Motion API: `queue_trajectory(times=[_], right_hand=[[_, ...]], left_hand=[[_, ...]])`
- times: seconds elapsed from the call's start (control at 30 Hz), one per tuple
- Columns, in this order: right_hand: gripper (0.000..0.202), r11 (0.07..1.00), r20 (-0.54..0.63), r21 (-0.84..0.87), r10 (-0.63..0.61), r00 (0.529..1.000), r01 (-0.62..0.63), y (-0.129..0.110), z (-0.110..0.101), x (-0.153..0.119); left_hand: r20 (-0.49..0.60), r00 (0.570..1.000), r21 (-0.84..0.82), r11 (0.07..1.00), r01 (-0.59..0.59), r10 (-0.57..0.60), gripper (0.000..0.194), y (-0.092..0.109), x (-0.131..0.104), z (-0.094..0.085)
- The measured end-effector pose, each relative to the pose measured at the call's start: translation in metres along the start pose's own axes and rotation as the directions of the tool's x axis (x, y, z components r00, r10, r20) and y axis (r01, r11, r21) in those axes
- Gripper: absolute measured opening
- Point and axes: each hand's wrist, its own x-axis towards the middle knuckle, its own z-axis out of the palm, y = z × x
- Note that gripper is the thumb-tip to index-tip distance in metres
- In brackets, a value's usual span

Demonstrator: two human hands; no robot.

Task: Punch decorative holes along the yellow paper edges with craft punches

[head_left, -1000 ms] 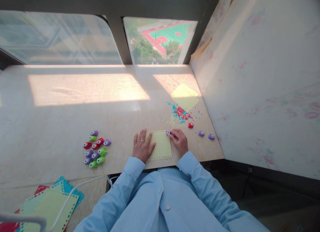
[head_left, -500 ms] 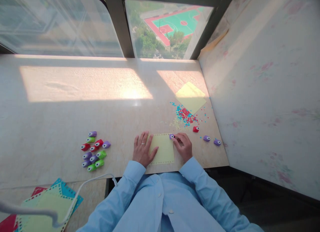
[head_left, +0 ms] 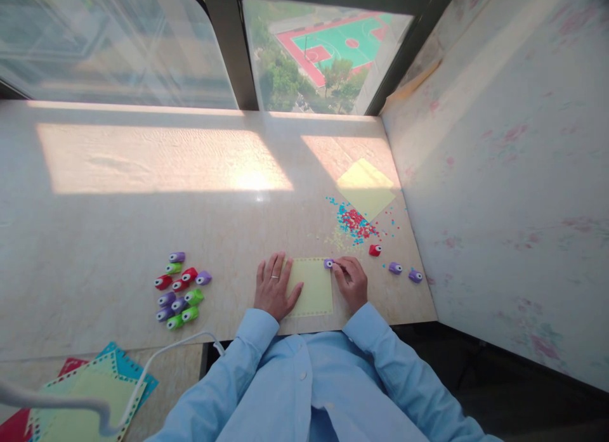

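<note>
A pale yellow sheet (head_left: 311, 290) lies at the table's front edge, with small punched holes along its top and bottom edges. My left hand (head_left: 276, 288) rests flat on its left side, fingers spread, a ring on one finger. At the sheet's top right corner sits a small purple punch (head_left: 328, 264) with a white and dark round button. My right hand (head_left: 351, 281) is beside that corner, its thumb and fingers closed on the punch's right side.
Several purple, green and red punches (head_left: 179, 304) stand at the left. Coloured paper dots (head_left: 356, 223), another yellow sheet (head_left: 366, 189), a red punch (head_left: 375, 250) and two purple ones (head_left: 395, 268) are on the right. Punched sheets (head_left: 90, 397) and a white cable (head_left: 166, 345) occupy the lower left.
The view has shifted slightly. My right hand's fingers have moved a little at the purple punch; my left hand stays flat on the sheet.
</note>
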Motion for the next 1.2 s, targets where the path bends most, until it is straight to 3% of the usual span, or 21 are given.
queue_trajectory(times=[0.67, 0.9, 1.07, 1.2], right_hand=[[0.017, 1.0, -0.013, 0.024, -0.019, 1.0, 0.019, 0.004, 0.001, 0.001], [0.025, 0.981, 0.038, 0.123, 0.149, 0.988, -0.152, 0.004, 0.0, 0.003], [0.039, 0.88, 0.209, 0.229, 0.374, 0.904, -0.417, 0.007, -0.005, 0.024], [0.04, 0.863, 0.295, 0.199, 0.399, 0.868, -0.464, 0.011, -0.006, 0.042]], left_hand=[[-0.035, 0.999, 0.06, 0.998, -0.012, 0.015, 0.062, -0.001, 0.001, 0.0], [-0.027, 1.0, 0.088, 0.996, 0.001, 0.002, 0.05, 0.0, 0.002, 0.003], [-0.016, 1.0, 0.102, 0.995, 0.008, -0.006, 0.051, -0.001, 0.003, 0.004], [-0.009, 1.0, 0.102, 0.995, 0.02, -0.019, 0.051, -0.001, 0.004, 0.004]])
